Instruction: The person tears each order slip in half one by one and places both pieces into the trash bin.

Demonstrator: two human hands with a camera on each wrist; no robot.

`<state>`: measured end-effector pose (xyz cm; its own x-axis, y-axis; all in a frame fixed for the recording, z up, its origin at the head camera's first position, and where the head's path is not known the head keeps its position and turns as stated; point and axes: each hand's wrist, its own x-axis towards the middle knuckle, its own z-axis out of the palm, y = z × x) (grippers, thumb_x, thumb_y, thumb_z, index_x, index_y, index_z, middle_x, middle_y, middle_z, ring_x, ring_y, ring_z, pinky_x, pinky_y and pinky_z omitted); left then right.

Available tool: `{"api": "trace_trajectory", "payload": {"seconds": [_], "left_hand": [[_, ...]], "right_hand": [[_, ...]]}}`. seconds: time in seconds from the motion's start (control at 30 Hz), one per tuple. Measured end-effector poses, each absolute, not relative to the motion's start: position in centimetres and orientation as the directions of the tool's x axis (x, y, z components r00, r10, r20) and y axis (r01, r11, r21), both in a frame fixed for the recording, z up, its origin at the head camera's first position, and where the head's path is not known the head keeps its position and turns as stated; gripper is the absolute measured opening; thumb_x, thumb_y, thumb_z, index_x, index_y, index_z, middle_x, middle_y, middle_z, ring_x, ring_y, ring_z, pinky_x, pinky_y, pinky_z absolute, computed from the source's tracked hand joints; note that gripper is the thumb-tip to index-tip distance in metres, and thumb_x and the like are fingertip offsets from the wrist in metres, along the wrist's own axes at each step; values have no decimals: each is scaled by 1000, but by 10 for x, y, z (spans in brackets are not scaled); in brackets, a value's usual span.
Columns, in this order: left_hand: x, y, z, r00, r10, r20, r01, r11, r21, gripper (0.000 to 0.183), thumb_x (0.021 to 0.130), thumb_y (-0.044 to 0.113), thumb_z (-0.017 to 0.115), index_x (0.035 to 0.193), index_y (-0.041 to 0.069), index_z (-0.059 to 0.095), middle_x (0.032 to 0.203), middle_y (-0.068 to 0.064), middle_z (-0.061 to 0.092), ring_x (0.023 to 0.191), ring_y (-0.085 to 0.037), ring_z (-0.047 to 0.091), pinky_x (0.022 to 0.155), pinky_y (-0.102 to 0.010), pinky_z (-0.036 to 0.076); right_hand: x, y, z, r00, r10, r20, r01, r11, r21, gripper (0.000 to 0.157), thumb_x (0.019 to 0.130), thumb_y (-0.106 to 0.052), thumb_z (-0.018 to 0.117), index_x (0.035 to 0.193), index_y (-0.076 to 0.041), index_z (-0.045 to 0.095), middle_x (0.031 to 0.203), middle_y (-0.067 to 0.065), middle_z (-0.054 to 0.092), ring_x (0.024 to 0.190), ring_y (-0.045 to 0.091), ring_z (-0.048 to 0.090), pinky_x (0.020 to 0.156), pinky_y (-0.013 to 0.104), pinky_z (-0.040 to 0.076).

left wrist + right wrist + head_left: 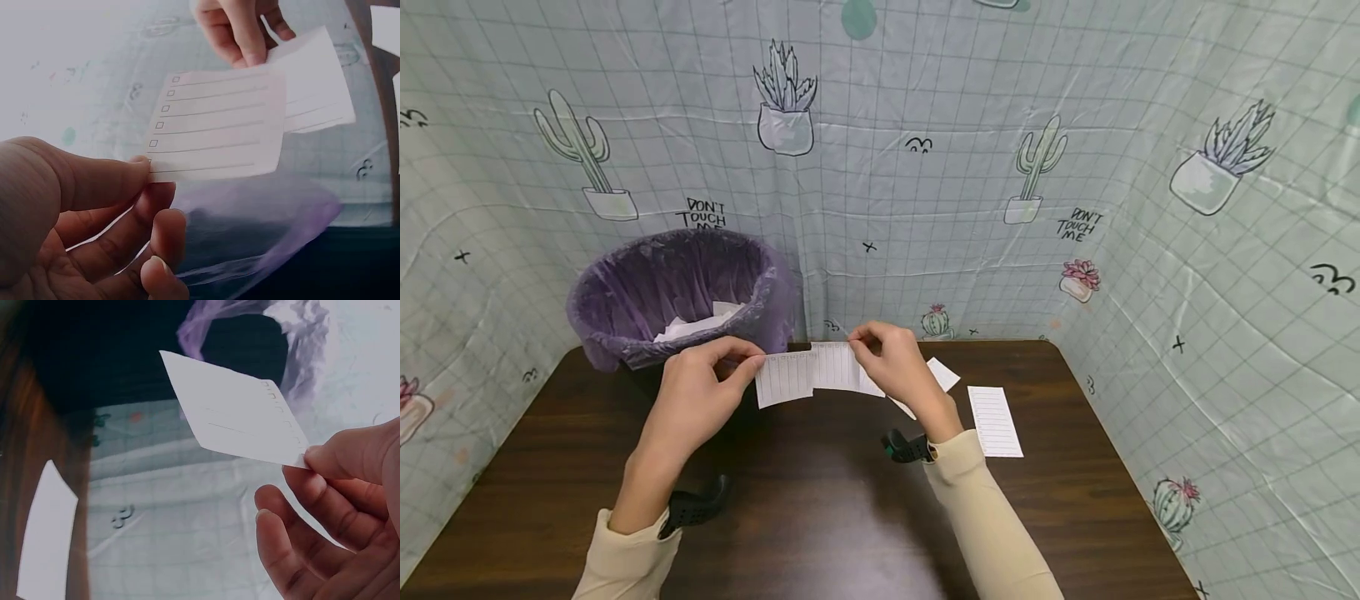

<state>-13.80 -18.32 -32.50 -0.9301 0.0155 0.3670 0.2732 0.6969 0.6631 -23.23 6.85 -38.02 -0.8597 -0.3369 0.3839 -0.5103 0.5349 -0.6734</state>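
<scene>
Between thumb and fingertips, my left hand (703,387) pinches a small white checklist paper (785,379) by its upper left corner. Lines and a row of little checkboxes show on this left paper (215,122) in the left wrist view. My right hand (891,358) pinches a second checklist paper (833,367) near its top edge; this right paper (234,419) also has checkboxes along one side. Both papers are held up side by side over the back of the table, their near edges overlapping in the head view. My right hand covers part of its paper.
A bin with a purple liner (782,292) stands at the back left, white papers (700,325) inside it. One lined paper (995,422) lies on the brown table (820,517) at the right; another white paper (943,374) is partly behind my right hand. A printed curtain (880,183) surrounds the table.
</scene>
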Motion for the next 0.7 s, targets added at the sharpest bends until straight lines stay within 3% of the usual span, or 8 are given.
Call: {"api": "trace_trajectory", "payload": {"seconds": [0.53, 0.7], "left_hand": [[-133, -210, -294, -900, -18, 436, 270, 762, 588, 15, 97, 16, 73, 108, 7, 77, 89, -12, 76, 69, -19, 60, 56, -27, 42], [-131, -218, -287, -886, -31, 463, 271, 776, 569, 16, 98, 18, 72, 109, 7, 78, 97, -15, 77, 78, -29, 68, 58, -26, 43]], "right_hand": [[-238, 52, -333, -787, -385, 481, -616, 513, -598, 12, 99, -8, 63, 102, -5, 75, 96, 7, 76, 89, 18, 71, 75, 27, 57], [-241, 48, -322, -747, -399, 531, -664, 490, -565, 12, 99, -7, 63, 101, -3, 75, 96, 9, 76, 87, 19, 70, 73, 27, 56]]}}
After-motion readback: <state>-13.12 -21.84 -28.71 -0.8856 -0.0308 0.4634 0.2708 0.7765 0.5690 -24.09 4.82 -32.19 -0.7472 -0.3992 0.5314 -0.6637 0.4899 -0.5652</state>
